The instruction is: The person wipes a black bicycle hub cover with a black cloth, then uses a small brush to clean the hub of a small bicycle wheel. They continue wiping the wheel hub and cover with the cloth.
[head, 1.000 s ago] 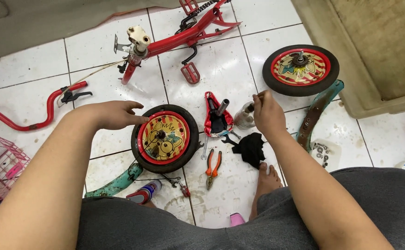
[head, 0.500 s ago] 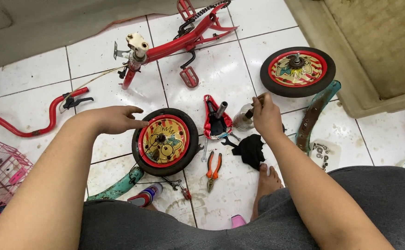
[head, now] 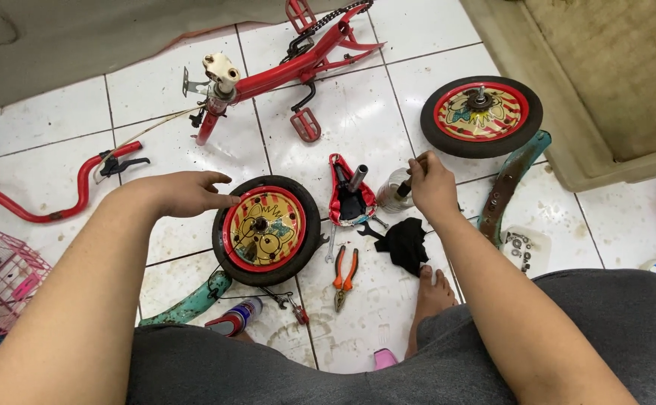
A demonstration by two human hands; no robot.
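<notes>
Resting as before on the rim of the small wheel (head: 268, 230) lying flat on the floor, the left hand (head: 185, 193) is spread loose, while the right hand (head: 431, 184), barely shifted, is pinching a small dark-tipped tool (head: 405, 186) at a clear jar (head: 392, 193) beside the upturned red saddle (head: 349, 191).

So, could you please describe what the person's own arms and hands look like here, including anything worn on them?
Both arms are bare along all that shows, with no sleeves in view. The left hand and the right hand wear no gloves. No watch, bracelet or ring shows on either wrist or hand from this angle, and no markings are visible. Both forearms enter from the lower edge of the view.
</notes>
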